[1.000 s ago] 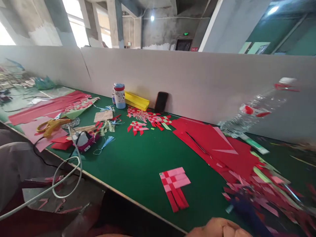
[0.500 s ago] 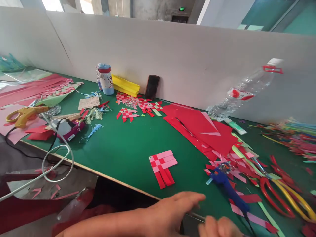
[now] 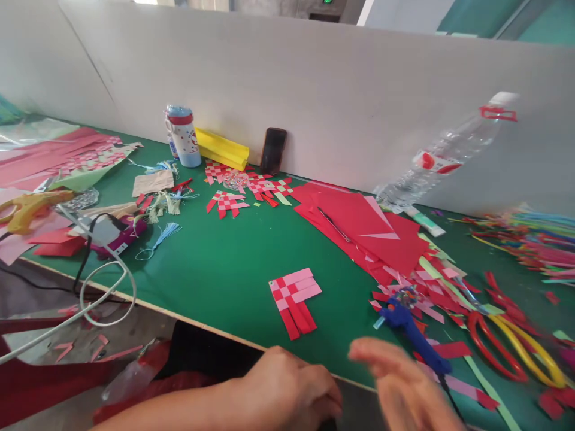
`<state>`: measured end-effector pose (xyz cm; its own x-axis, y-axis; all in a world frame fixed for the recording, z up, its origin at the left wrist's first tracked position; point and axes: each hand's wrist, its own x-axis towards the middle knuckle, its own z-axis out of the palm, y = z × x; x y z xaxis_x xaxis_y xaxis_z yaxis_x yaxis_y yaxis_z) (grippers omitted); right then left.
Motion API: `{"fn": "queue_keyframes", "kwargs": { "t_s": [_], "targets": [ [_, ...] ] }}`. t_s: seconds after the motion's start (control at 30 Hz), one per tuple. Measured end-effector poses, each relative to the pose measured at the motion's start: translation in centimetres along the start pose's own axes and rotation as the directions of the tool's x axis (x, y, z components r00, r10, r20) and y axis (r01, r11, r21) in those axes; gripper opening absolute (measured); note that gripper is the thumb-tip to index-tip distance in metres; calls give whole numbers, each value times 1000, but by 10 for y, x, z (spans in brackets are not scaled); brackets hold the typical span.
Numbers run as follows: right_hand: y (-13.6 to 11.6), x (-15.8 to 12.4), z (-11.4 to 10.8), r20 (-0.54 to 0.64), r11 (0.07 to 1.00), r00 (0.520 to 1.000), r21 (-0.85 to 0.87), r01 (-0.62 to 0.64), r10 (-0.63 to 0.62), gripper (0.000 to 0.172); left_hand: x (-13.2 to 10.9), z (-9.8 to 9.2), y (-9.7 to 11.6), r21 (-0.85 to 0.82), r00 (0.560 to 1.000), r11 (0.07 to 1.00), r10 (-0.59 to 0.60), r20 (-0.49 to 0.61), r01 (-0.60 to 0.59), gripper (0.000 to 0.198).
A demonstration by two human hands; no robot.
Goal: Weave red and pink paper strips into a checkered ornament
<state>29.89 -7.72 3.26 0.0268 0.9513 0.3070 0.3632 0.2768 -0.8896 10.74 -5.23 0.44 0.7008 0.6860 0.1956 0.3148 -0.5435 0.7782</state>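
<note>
While the left hand [image 3: 291, 392] curls at the worktop [image 3: 224, 263] edge, contents hidden, the right hand [image 3: 404, 386] hovers spread and empty beside the glue gun [image 3: 415, 335].

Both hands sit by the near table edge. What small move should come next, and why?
Probably the right hand reaching forward to the blue glue gun: it lies just beyond that open, empty hand, while the left hand rests curled at the table edge, close to the woven red-and-pink paper piece.
</note>
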Motion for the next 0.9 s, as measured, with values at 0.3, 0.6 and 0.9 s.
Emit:
{"fn": "queue_keyframes", "kwargs": {
  "t_s": [0.3, 0.6, 0.9],
  "targets": [
    [26, 17, 21, -11, 729, 926, -620, 291, -378, 27, -18, -74, -62, 368, 898, 909, -16, -441, 197, 57],
    [34, 31, 40, 36, 764, 942, -575, 293, -334, 26, -15, -71, -67, 472, 945, 871, 30, -327, 136, 63],
    [46, 29, 44, 40, 764, 949, -583, 275, -312, 26, -13, -70, -66, 573, 964, 808, 21, -264, 139, 56]
  ]
}}
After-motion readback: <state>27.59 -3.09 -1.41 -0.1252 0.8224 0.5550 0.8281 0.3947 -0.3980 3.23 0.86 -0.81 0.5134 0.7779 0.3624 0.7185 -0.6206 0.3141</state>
